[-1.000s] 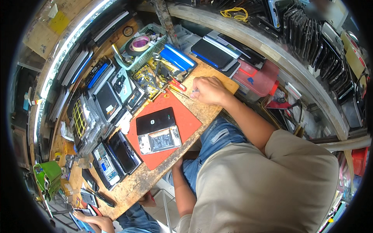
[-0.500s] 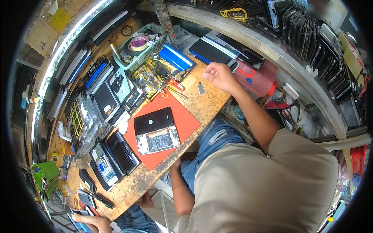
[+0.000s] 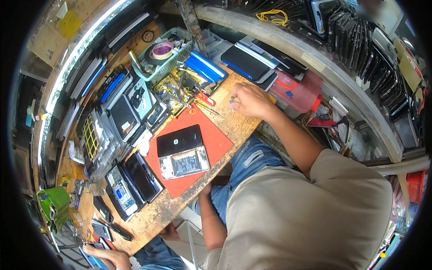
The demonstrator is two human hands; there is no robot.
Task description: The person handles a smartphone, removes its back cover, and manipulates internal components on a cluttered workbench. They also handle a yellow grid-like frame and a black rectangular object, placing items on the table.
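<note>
At the bench's right end, my right hand [image 3: 250,100] has its thumb and fingers closed at a small flat grey piece [image 3: 232,101], which they partly cover. My left hand [image 3: 205,189] rests low by my lap below the bench edge, its fingers hidden. Left of my right hand, on a red mat [image 3: 215,143], lies an opened phone [image 3: 184,163] with its battery and inner parts showing. A black phone panel [image 3: 179,141] lies against its far long side. Tweezers or a thin screwdriver [image 3: 209,109] and red-handled pliers [image 3: 204,98] lie past the mat.
A green basket [image 3: 153,74] holds tape rolls. Beside it are yellow-wired parts and a blue roll [image 3: 202,67]. Opened phones [image 3: 121,191] in black cases lie left of the mat. Another person's hand [image 3: 105,256] is at the lower left. Black panels [image 3: 346,40] stand stacked at upper right.
My right hand has come down and left from above the bench onto the small grey piece, its fingers now covering part of it. My left hand stays low.
</note>
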